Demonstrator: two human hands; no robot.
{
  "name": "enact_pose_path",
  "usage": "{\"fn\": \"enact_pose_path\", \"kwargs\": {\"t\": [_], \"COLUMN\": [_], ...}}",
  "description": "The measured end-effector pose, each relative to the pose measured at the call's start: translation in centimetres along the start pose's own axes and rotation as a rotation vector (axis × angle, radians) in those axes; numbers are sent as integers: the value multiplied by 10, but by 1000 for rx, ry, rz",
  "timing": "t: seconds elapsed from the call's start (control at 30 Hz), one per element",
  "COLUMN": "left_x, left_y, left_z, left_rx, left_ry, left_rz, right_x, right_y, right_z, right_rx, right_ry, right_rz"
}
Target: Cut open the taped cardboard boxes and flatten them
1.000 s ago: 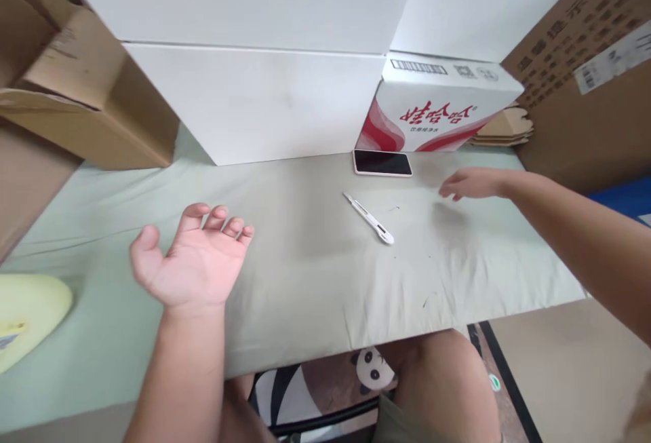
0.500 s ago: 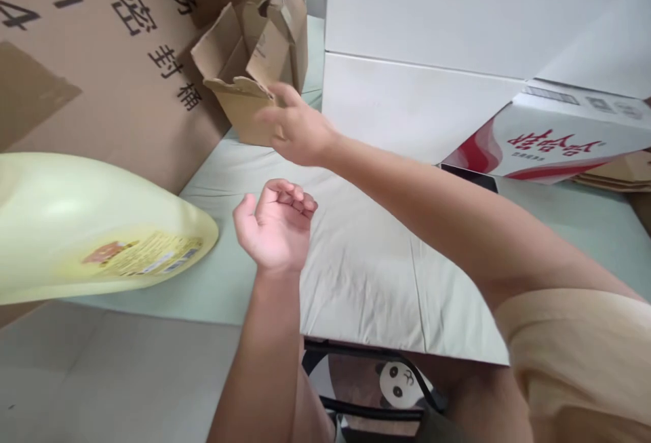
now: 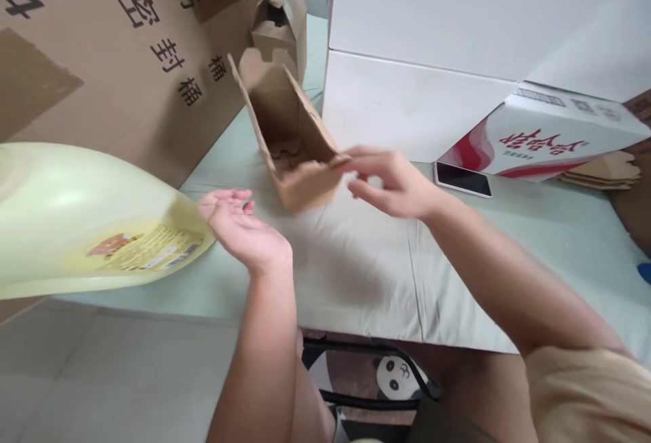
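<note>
From the head view: gripping the near right corner of an open-topped cardboard box (image 3: 308,188) with the fingertips of the right hand (image 3: 384,182). Holding it mouth up over the pale green cloth (image 3: 325,260), between the yellow bottle (image 3: 102,219) and the white box (image 3: 401,104); impossible to tell whether touching the cloth. Holding nothing in the left hand (image 3: 249,233), relaxed close beside the bottle.

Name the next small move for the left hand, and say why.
Probably move the left hand over to steady the open cardboard box: the right hand alone holds it, by the near rim, while the left is open, holding nothing, just beside the box.
</note>
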State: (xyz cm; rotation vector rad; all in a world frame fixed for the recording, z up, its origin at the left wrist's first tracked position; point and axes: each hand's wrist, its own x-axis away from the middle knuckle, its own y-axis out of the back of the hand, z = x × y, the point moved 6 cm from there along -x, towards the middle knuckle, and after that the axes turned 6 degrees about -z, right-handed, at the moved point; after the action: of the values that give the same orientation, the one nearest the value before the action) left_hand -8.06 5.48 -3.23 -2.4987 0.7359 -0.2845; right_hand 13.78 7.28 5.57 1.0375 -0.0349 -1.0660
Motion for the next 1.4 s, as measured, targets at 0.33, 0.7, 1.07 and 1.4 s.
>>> {"fn": "enact_pose_path", "kwargs": {"t": [0.33, 0.7, 1.07, 1.4], "left_x": [50, 77, 80, 79], "left_y": [-47, -58, -54, -51], "left_z": [10, 19, 29, 29], "left_rx": [47, -24, -138, -220], "left_ry": [110, -369, -228, -245], "left_rz": [737, 923, 895, 921], "right_x": [192, 221, 223, 224], "right_y": [64, 34, 23, 20], "right_z": [45, -2, -4, -6], "right_rx": [-64, 248, 24, 42], "right_ry": [-268, -262, -237, -225], "right_rz": [-231, -702, -588, -606]}}
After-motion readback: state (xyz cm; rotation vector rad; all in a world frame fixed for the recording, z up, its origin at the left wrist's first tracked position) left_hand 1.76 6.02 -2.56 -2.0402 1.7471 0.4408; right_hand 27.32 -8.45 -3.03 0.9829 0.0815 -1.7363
